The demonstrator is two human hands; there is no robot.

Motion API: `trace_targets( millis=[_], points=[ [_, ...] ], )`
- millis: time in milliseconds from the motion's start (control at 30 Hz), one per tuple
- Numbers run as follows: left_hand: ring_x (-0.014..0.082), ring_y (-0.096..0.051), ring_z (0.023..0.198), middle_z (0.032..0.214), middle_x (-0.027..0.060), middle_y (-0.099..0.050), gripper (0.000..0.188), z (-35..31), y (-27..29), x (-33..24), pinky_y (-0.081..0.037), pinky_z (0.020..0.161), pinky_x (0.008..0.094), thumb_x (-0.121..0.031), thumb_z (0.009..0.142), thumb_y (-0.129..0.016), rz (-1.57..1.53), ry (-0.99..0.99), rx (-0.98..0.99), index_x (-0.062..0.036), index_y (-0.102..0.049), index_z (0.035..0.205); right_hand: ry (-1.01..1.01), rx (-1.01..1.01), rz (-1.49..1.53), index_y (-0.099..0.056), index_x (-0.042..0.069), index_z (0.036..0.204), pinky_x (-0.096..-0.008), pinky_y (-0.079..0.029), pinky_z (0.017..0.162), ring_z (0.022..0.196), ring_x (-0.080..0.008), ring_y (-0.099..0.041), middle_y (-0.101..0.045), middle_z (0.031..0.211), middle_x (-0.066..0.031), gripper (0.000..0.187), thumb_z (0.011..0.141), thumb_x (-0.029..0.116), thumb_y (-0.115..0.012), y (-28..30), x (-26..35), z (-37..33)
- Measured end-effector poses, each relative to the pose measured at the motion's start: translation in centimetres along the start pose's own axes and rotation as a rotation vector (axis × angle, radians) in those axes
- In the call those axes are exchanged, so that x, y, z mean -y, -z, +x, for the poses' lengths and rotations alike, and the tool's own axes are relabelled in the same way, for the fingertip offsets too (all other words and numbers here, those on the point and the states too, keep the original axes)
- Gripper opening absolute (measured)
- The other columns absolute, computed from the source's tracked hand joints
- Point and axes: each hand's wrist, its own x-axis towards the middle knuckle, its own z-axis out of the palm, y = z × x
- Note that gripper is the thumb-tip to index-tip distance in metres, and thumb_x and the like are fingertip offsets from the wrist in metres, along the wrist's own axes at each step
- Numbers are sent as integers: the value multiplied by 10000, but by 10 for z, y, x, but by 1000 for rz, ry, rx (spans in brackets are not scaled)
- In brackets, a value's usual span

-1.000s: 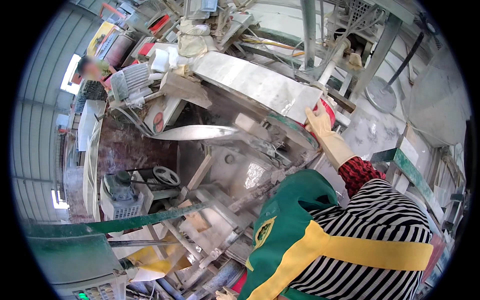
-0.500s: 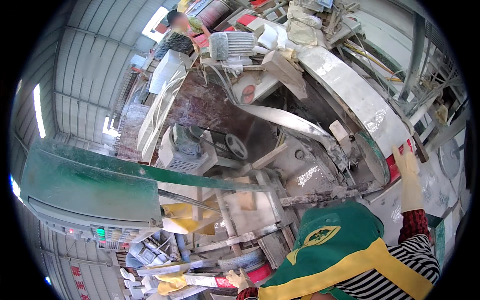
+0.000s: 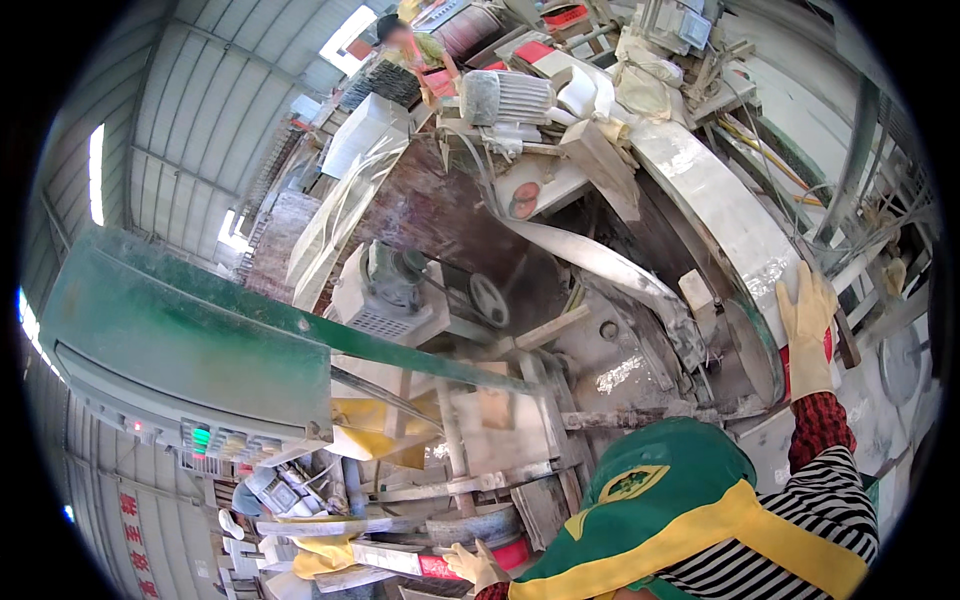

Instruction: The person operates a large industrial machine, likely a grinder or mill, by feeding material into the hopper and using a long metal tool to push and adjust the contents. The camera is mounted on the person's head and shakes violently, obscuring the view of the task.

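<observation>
A green cabinet (image 3: 185,335) (green button (image 3: 202,437) lit) shows at left.

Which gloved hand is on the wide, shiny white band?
The right hand, its fingers spread over the near end of the white band. The left hand is instead low in view, at a red section of another strip.
</observation>
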Motion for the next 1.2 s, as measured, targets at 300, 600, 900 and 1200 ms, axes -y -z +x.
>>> trace_targets(
  millis=[300,600,900,1200],
  points=[
    [556,-301,1445,1591,382,-280,836,-20,0,-21,-298,1187,608,-523,866,-744,-33,-10,-93,-120,-400,1513,-18,55,24,-562,121,1420,-520,-418,1064,1138,-394,-626,-673,1186,-179,632,903,452,-711,4,6,4],
    [509,-276,1477,1633,347,-202,762,-30,13,-38,-287,1201,581,-469,919,-727,-13,71,41,-145,-376,1513,88,32,-37,-493,43,1474,-532,-351,1161,1348,-429,-490,-534,1448,-250,672,933,389,-690,2,14,7],
    [543,-339,1436,1605,348,-288,742,-38,26,-41,-314,1187,590,-484,926,-697,-119,53,25,-137,-411,1517,205,176,54,-377,-10,1547,-524,-240,1250,1478,-437,-347,-414,1572,-267,781,950,401,-669,-1,63,-20],
    [536,-420,1386,1489,330,-484,541,-13,54,-48,-322,1185,593,-150,898,-708,-260,-432,-398,-13,-553,1397,258,226,68,-432,7,1515,-507,-259,1247,1450,-423,-390,-458,1542,-248,807,895,439,-716,-4,54,-7]
  ],
)
